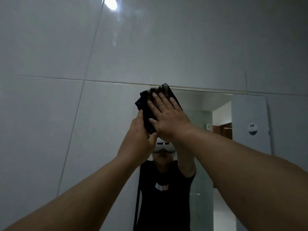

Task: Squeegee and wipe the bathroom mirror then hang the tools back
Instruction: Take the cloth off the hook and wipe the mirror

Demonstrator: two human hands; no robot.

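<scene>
One dark cloth (146, 110) up at the mirror (200, 114) top-left corner — right hand (168, 117) flat on it, fingers spread; left hand (140, 135) pinching its lower edge — bare glass to the right.

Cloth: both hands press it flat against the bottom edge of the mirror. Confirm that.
Not right. The head view shows the cloth at the top edge of the mirror, in its upper left corner, not the bottom edge. The rest holds: the right hand lies flat on it with fingers spread, and the left hand holds its lower left side.
</scene>
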